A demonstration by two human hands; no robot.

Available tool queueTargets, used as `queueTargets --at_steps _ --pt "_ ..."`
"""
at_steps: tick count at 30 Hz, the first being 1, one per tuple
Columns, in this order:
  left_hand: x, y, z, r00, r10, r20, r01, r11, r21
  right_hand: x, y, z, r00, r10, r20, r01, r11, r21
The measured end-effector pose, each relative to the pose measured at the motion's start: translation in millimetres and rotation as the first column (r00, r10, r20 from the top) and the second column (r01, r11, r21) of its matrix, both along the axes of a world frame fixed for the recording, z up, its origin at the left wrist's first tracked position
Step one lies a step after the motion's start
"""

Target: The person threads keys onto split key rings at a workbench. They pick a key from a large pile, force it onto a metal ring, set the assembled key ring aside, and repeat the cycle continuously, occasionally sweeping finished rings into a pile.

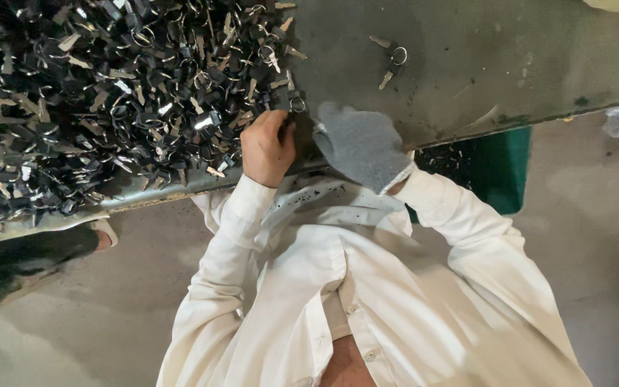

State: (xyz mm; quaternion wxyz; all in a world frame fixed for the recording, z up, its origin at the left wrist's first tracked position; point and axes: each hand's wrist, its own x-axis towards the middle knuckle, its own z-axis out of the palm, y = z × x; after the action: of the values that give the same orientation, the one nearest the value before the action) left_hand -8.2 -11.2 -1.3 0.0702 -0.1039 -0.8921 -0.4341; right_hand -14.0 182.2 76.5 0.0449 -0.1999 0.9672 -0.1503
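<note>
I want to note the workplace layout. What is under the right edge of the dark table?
Under the table edge stands a green bin with small dark pieces inside. Only a corner shows; the rest is covered by the table and the white sleeve of the gloved right hand.

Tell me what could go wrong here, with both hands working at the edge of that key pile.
1. The bare left hand pinches at the heaped black-headed metal keys on rings; sharp blades could nick it, unlike the grey-gloved right hand.
2. The heap reaches the dark metal table's near edge; keys might slide off onto the floor.
</note>
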Motion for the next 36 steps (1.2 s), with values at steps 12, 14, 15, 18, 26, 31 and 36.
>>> queueTargets --at_steps 12,14,15,18,26,31,36 --pt "-8 2 8 0.993 0.056 -0.102 -0.083 0.952 -0.293 -15 20 -3 0.998 -0.018 -0.068 -0.003 0.955 -0.297" --pt "1 4 9 0.997 0.020 -0.072 -0.039 0.963 -0.268 -23 32 -9 0.991 -0.127 -0.049 0.114 0.970 -0.216" --pt "4 5 9 0.999 0.006 -0.052 -0.018 0.968 -0.249 -27 40 -10 0.981 -0.195 -0.010 0.191 0.971 -0.146" --pt "5 6 9 0.993 -0.041 -0.109 0.015 0.974 -0.226 -24 48 -14 0.956 -0.294 -0.002 0.292 0.949 -0.115" --pt "-4 17 15 0.993 -0.103 -0.055 0.113 0.963 0.244 -13 13 -22 0.993 -0.082 0.084 0.111 0.886 -0.450" --pt "-6 8 13 0.978 -0.108 -0.179 0.117 0.992 0.040 -6 5 -11 0.975 -0.183 -0.127 0.154 0.966 -0.206" --pt "0 2 10 0.998 -0.070 0.002 0.070 0.997 -0.011 -5 0 -6 0.999 -0.035 0.027 0.040 0.975 -0.221"
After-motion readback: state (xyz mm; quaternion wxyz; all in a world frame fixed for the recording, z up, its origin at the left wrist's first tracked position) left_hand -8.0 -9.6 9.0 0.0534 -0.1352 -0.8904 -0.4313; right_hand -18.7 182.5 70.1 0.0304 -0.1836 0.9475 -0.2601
